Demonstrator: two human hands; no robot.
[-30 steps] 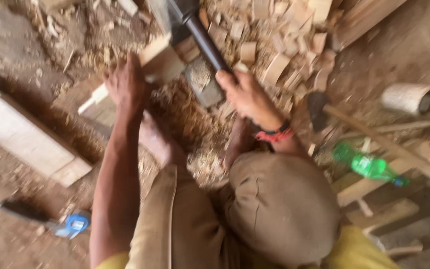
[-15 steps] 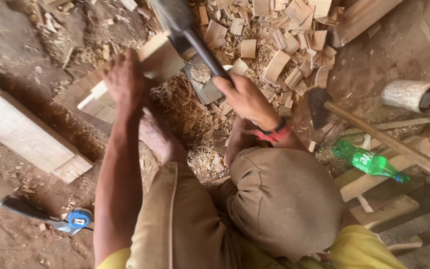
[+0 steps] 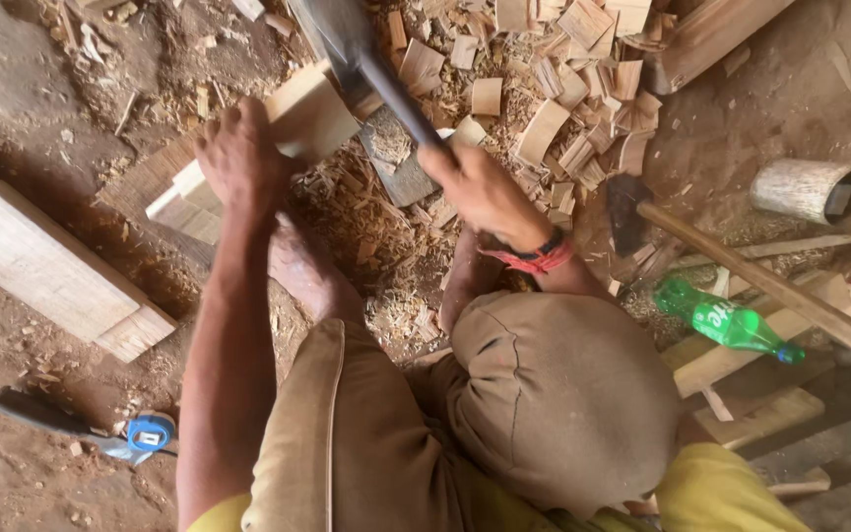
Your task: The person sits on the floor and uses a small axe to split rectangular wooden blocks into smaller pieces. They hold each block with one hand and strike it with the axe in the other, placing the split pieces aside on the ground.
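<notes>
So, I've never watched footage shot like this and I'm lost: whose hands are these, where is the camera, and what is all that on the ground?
The camera sits on the person's head and looks straight down, so you see their own arms, bent knees and a bare foot. There is no machine here, only two bare hands. The left hand steadies a pale wooden block on the dirt ground. The right hand, with a red band at the wrist, grips the dark handle of an axe raised over the block. Wood chips and shavings lie all around. Also there: a plank, a blue tape measure, a green plastic bottle, a second axe and a short hollow tube.
</notes>
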